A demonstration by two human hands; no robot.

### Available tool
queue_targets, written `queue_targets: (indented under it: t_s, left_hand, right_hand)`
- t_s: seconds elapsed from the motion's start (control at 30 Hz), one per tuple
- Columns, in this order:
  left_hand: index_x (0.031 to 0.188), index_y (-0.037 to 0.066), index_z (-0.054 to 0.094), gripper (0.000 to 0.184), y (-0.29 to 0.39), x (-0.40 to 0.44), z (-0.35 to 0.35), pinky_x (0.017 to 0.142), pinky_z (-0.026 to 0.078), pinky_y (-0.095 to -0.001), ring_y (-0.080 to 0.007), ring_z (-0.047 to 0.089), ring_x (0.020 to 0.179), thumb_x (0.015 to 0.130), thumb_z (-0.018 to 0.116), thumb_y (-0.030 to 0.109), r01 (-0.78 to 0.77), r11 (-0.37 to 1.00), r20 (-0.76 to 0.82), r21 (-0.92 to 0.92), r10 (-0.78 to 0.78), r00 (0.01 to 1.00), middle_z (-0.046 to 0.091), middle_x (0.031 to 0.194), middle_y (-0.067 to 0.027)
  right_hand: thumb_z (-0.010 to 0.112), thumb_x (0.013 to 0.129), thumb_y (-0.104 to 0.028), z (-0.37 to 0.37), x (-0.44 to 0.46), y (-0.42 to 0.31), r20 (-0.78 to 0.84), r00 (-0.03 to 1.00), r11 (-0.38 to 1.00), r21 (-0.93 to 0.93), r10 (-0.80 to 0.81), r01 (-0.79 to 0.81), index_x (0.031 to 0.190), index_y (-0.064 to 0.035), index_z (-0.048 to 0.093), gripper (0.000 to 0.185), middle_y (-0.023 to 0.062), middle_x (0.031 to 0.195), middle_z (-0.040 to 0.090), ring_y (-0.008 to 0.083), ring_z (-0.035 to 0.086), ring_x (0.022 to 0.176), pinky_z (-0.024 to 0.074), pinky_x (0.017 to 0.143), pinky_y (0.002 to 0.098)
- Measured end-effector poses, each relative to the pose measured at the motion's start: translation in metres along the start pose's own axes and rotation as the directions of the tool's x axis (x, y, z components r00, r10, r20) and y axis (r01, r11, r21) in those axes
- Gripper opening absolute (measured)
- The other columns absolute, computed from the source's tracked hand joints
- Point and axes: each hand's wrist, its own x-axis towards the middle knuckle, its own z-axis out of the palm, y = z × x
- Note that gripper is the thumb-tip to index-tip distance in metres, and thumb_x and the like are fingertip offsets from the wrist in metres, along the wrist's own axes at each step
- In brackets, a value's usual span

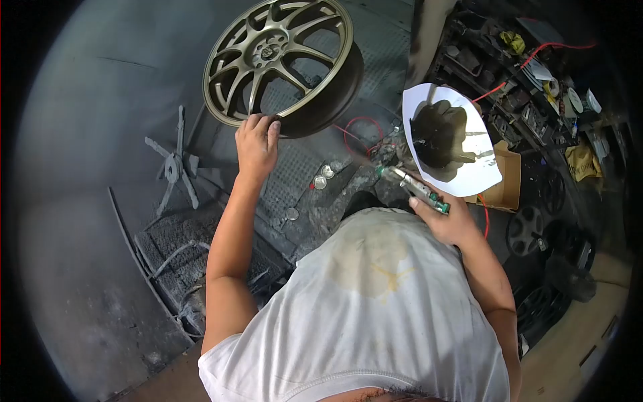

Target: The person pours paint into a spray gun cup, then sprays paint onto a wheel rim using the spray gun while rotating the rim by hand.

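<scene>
A bronze multi-spoke wheel rim (295,63) is held up at the top, tilted, by my left hand (258,144), whose fingers are closed on its lower edge. Lower right of the rim, my right hand (450,218) is wrapped round a metal spray gun (418,189) with green parts, its green-tipped nozzle pointing up and left. Above that hand is a white paper sheet (479,127) with a large dark stain; whether it is fixed to the gun cannot be made out.
A metal stand with several arms (173,167) is at the left. Small round lids (320,181) lie on the floor. Cluttered shelves (512,100), a cardboard box (510,179), a red hose (550,45) and a loose wheel cover (524,230) are at the right.
</scene>
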Motion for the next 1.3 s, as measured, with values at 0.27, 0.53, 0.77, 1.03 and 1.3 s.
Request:
queue_targets:
  t_s: [0.27,0.53,0.77,1.03,1.3]
  left_hand:
    - [0.12,0.006,0.068,0.03,-0.012,-0.012,0.009,0.101,0.042,-0.0456,-0.0345,0.058,0.116,0.097,0.059,0.024,-0.01,1.0,-0.047,0.01,0.011,0.999,0.064,0.123,-0.013]
    - [0.123,0.005,0.068,0.033,-0.028,-0.01,0.015,0.106,0.04,-0.0476,-0.0364,0.057,0.12,0.097,0.058,0.022,-0.01,1.0,-0.046,0.001,0.01,0.999,0.064,0.127,-0.0146]
    - [0.122,0.005,0.068,0.03,-0.046,-0.009,0.009,0.106,0.042,-0.0463,-0.037,0.057,0.119,0.099,0.057,0.02,0.008,0.999,0.002,-0.052,-0.008,1.0,0.064,0.126,-0.015]
    - [0.119,0.004,0.069,0.028,-0.072,-0.014,-0.002,0.105,0.043,-0.0438,-0.0369,0.057,0.12,0.1,0.053,0.017,0.013,0.994,0.028,-0.109,-0.01,1.0,0.064,0.126,-0.0159]
    - [0.121,0.009,0.067,0.03,-0.116,-0.009,-0.013,0.116,0.031,-0.0564,-0.0352,0.055,0.128,0.104,0.047,0.023,0.027,0.999,0.073,0.021,-0.029,0.997,0.063,0.129,-0.0108]
  right_hand:
    - [0.07,0.096,-0.026,-0.032,0.03,0.013,-0.411,0.906,0.989,-0.144,-0.099,0.043,0.118,-0.0001,0.07,0.034,0.0154,0.106,0.072,0.0242,0.066,0.097,0.0492,0.09,0.0364]
    - [0.069,0.095,-0.022,-0.019,0.037,0.023,-0.002,1.0,0.996,0.09,0.022,-0.021,0.138,-0.0015,0.058,0.049,0.0022,0.088,0.066,0.0066,0.058,0.07,0.0464,0.06,0.0231]
    - [0.069,0.095,-0.022,-0.018,0.038,0.04,-0.152,0.981,0.967,-0.243,-0.117,0.077,0.135,-0.0021,0.061,0.046,0.0098,0.105,0.071,0.0186,0.065,0.097,0.0501,0.091,0.0333]
    - [0.068,0.095,-0.02,-0.066,0.036,0.041,-0.336,0.94,0.99,-0.143,-0.06,0.012,0.138,-0.0005,0.058,0.048,0.003,0.085,0.065,0.0111,0.059,0.073,0.049,0.07,0.0275]
    - [0.07,0.092,-0.017,-0.061,0.008,0.013,-0.088,0.996,0.999,0.023,0.03,-0.028,0.138,0.0036,0.057,0.051,0.0008,0.088,0.065,0.0096,0.061,0.072,0.0492,0.066,0.0255]
